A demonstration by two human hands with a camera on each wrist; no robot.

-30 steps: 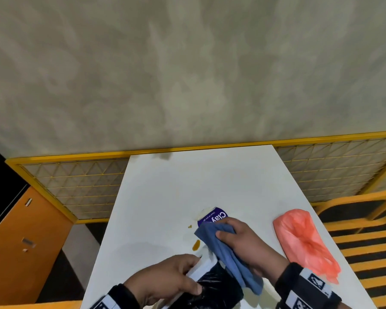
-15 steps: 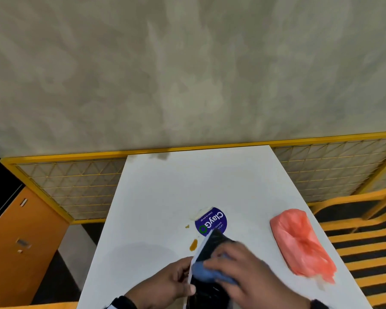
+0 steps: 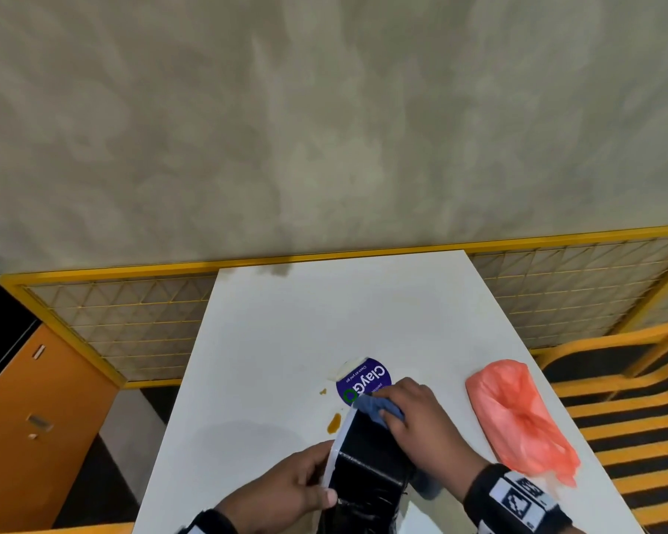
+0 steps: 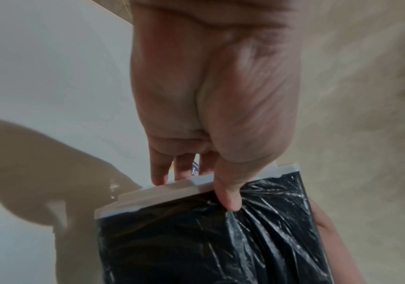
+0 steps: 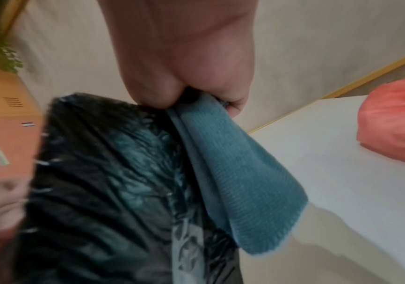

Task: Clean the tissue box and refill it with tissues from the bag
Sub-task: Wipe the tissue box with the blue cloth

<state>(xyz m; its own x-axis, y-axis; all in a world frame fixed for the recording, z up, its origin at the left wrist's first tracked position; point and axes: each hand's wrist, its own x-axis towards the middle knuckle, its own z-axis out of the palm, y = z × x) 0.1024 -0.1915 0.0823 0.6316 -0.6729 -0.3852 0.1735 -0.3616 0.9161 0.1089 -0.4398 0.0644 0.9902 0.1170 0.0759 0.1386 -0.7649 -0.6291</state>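
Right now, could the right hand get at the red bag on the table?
Probably yes, once freed. The right hand grips the blue cloth against the black box. The red bag lies apart to its right, with bare table between.

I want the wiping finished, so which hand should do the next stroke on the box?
Probably the right hand: it grips the blue cloth against the black tissue box, while the left hand holds the box's white edge.

Mottled wall (image 3: 324, 129) — orange cabinet (image 3: 35, 418)
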